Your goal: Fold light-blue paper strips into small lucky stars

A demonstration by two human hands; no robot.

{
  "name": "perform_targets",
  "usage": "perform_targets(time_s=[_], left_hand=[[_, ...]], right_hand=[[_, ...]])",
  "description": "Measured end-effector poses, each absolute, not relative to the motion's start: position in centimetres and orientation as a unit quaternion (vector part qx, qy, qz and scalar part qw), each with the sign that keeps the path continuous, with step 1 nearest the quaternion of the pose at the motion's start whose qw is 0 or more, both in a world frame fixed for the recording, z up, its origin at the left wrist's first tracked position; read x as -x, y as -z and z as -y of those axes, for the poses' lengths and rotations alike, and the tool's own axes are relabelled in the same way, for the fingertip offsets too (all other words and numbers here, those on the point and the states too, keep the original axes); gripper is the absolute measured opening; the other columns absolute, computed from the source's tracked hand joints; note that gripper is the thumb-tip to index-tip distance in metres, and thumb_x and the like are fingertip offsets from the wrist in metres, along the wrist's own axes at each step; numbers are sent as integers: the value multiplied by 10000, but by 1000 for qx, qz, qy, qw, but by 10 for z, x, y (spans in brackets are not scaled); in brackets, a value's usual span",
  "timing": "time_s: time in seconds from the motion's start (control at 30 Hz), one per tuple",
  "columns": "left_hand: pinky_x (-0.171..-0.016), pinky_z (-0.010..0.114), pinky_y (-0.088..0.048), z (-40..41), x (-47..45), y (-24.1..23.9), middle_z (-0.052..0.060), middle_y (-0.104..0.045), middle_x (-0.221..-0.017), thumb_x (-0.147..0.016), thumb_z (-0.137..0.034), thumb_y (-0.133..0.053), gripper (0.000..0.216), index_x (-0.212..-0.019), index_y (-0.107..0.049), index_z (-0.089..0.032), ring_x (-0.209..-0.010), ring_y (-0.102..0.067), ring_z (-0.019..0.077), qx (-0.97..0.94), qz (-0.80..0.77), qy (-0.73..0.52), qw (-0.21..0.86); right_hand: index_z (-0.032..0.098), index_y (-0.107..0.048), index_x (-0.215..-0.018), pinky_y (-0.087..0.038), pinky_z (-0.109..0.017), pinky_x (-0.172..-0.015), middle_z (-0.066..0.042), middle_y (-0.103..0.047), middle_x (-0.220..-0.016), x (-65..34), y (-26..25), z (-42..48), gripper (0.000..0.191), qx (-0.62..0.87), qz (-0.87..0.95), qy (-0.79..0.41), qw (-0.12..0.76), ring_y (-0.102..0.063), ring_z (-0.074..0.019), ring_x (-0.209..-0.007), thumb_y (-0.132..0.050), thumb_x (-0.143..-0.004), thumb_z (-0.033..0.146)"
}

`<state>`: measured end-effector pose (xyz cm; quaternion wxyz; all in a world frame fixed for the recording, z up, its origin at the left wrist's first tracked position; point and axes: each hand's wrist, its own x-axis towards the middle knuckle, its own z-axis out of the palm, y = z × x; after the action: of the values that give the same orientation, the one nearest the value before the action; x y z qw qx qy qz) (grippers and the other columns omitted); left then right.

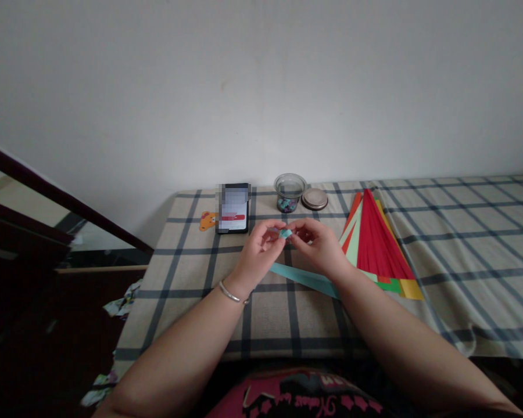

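Between the fingertips of both hands is a small folded piece of light-blue paper (286, 233). My left hand (261, 244) pinches it from the left, with a silver bangle on the wrist. From the other side my right hand (316, 244) closes its thumb and fingers on the same piece. Beneath the hands a light-blue paper strip (305, 277) lies on the checked cloth, partly covered by my right forearm. Behind the hands stands a clear plastic cup (290, 191) with small blue and purple bits at its bottom.
A round lid (315, 198) lies beside the cup. To the left a phone (234, 209) stands near an orange bear-shaped piece (208, 221). Red, green, orange and yellow paper strips (381, 249) fan out on the right. The checked tablecloth (192, 273) reaches the wall.
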<state>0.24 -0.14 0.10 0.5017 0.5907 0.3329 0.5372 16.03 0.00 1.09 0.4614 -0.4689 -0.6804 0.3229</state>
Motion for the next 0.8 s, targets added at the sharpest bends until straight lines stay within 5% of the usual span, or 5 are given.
perform_targets(time_s=[0.2,0.8], left_hand=[[-860,304,-504,1,1,0,70,-611,-1016,-864,-206,-584,143,-1004,-610,-188,-957,-599,163,-707,-361,-522,313],[-781,286,-547,2,0,-4,72,-681,-958,-865,-254,-567,142,-966,-616,-168,-861,-660,163,-640,-406,-521,392]], right_hand=[[182,-635,-891,-427,-265,-574,-23,-628,-747,-159,-8,-2,187,467,650,-387,458,-542,-128,-614,-619,-798,343],[191,-553,-722,-402,-246,-556,29,-567,-647,-155,-17,-3,305,415,571,-533,466,-485,-95,-560,-685,-712,466]])
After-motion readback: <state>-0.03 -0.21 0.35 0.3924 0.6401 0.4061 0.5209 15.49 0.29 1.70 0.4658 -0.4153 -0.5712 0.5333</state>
